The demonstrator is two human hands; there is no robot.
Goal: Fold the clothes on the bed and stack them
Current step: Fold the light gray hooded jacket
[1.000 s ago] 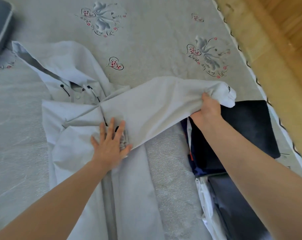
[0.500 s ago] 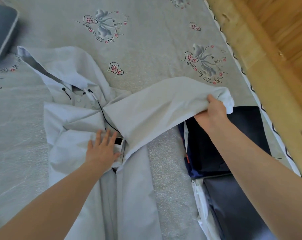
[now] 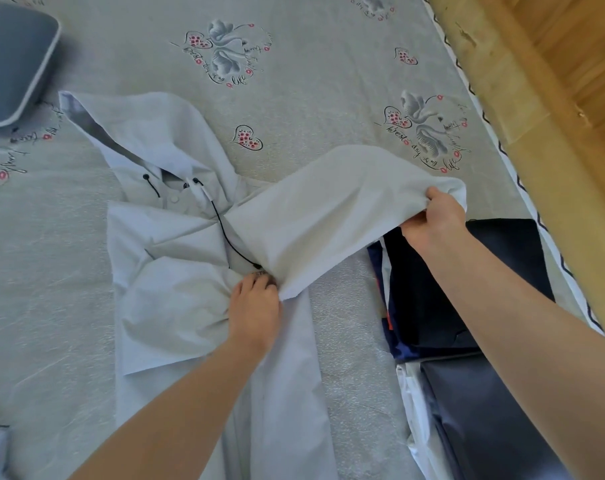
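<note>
A pale blue hooded jacket (image 3: 176,271) lies front-up on the bed, hood toward the far side, black drawstrings showing at the collar. Its right sleeve (image 3: 328,209) is lifted and stretched out to the right. My right hand (image 3: 432,220) grips that sleeve's cuff end above the folded dark clothes. My left hand (image 3: 256,303) rests on the jacket's chest with fingers curled, bunching the fabric where the sleeve meets the body. The left sleeve lies folded across the chest.
Folded dark navy clothes (image 3: 467,282) and a grey folded piece (image 3: 484,410) sit stacked at the right by the bed edge. A grey cushion (image 3: 13,60) lies at the far left. A wooden bed frame (image 3: 536,133) runs along the right. The printed grey sheet (image 3: 311,81) covers the bed.
My left hand went from flat on the jacket's chest to fingers curled, gathering fabric, and slid right toward the sleeve's base. My right hand keeps holding the lifted sleeve end.
</note>
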